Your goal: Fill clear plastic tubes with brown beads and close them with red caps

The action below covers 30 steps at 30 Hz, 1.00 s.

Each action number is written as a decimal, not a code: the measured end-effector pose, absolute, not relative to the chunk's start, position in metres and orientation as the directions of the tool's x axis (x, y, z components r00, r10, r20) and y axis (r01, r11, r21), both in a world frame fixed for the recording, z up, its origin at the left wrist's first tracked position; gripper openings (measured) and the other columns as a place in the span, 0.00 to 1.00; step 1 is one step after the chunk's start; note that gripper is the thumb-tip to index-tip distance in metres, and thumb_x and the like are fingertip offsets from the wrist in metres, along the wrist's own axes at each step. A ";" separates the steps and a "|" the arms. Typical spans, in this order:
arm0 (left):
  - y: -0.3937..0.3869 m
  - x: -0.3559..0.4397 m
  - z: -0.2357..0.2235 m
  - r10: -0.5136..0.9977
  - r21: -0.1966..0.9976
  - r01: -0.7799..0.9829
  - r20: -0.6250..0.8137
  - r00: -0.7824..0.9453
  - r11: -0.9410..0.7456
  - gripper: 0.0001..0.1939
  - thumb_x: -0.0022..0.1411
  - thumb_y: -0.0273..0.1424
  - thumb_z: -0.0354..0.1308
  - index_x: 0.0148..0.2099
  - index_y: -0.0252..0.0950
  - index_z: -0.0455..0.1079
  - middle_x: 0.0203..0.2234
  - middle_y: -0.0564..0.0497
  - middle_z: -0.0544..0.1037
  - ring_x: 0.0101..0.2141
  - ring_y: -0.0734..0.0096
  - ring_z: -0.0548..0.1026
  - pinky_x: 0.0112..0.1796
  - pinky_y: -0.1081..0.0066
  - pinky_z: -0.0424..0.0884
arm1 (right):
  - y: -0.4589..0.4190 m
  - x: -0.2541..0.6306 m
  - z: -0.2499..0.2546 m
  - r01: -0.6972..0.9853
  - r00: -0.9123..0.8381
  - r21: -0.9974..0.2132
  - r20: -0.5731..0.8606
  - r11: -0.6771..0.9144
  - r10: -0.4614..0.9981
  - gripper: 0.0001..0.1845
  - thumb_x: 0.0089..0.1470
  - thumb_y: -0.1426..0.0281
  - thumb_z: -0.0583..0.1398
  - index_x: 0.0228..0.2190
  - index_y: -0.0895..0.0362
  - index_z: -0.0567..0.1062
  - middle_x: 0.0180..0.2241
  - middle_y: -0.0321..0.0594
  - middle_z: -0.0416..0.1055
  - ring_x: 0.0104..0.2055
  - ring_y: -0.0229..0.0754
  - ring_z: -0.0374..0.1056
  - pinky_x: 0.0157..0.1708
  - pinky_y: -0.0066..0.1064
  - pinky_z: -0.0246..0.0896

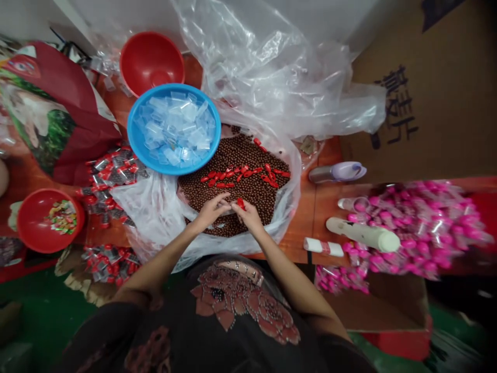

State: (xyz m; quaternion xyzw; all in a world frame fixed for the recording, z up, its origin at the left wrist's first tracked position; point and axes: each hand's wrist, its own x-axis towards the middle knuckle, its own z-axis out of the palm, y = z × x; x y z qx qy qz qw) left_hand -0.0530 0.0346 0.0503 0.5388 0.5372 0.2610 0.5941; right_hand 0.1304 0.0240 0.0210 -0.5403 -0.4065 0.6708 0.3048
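Both hands are over a spread of small brown balls point(248, 155) lying in a clear plastic bag point(293, 207). My right hand point(250, 217) pinches a small red plastic cap point(240, 203) between thumb and fingers. Just beside it, my left hand point(212, 211) has its fingers drawn together, and whatever they hold is too small to make out. Several more red caps point(221, 176) lie on the balls beyond my hands. A blue basin point(134, 147) full of clear little plastic containers point(178, 129) stands at the bag's far left side.
Left are a red bowl point(29, 233) with colourful wrapped pieces and piles of filled red-capped containers point(112, 178). Another red bowl point(151, 57) sits behind the basin. Right are a lilac-lidded bottle point(336, 172), a pale green bottle point(363, 233), pink-capped pieces point(419, 233) and a cardboard box point(438, 103).
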 end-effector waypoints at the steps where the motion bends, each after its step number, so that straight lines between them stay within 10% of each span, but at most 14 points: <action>1: 0.024 -0.045 0.043 0.874 0.911 0.225 -0.401 0.275 0.347 0.28 0.60 0.39 0.59 0.61 0.37 0.63 0.39 0.49 0.77 0.38 0.70 0.75 0.43 0.69 0.69 | 0.023 0.136 0.022 0.063 -0.227 -0.878 -0.475 -0.474 0.850 0.18 0.53 0.52 0.59 0.32 0.55 0.71 0.19 0.27 0.56 0.20 0.34 0.51 0.22 0.26 0.49; 8: -0.003 -0.023 0.017 0.800 0.828 0.182 -0.560 0.214 0.531 0.20 0.52 0.42 0.64 0.43 0.34 0.77 0.36 0.48 0.80 0.35 0.69 0.75 0.38 0.70 0.70 | 0.007 0.174 0.009 0.354 -0.147 -0.878 -0.391 -0.321 0.908 0.22 0.52 0.50 0.58 0.22 0.55 0.67 0.21 0.29 0.58 0.25 0.35 0.54 0.27 0.26 0.49; 14: -0.010 -0.056 0.004 0.686 0.683 0.129 -0.727 0.031 0.719 0.28 0.41 0.46 0.69 0.42 0.33 0.77 0.33 0.46 0.80 0.28 0.70 0.73 0.26 0.74 0.66 | 0.036 0.203 0.006 0.283 0.081 -0.901 -0.321 -0.330 0.944 0.21 0.53 0.50 0.58 0.30 0.56 0.72 0.25 0.33 0.66 0.31 0.39 0.61 0.34 0.29 0.59; 19: -0.009 -0.052 -0.016 0.750 0.726 0.222 -0.660 -0.040 0.651 0.22 0.45 0.38 0.68 0.42 0.33 0.78 0.31 0.48 0.80 0.29 0.71 0.73 0.33 0.71 0.70 | 0.069 0.212 0.010 0.125 0.071 -0.958 -0.252 -0.260 0.965 0.22 0.56 0.54 0.56 0.48 0.52 0.68 0.36 0.37 0.70 0.38 0.40 0.67 0.37 0.31 0.66; 30: 0.029 0.030 -0.052 0.839 0.759 0.468 -0.540 0.064 0.453 0.11 0.49 0.28 0.65 0.39 0.34 0.79 0.31 0.49 0.81 0.32 0.68 0.75 0.37 0.71 0.68 | -0.030 0.268 0.008 0.010 0.058 -0.880 -0.473 -0.475 0.879 0.21 0.47 0.57 0.66 0.41 0.54 0.75 0.35 0.35 0.74 0.35 0.38 0.69 0.40 0.33 0.67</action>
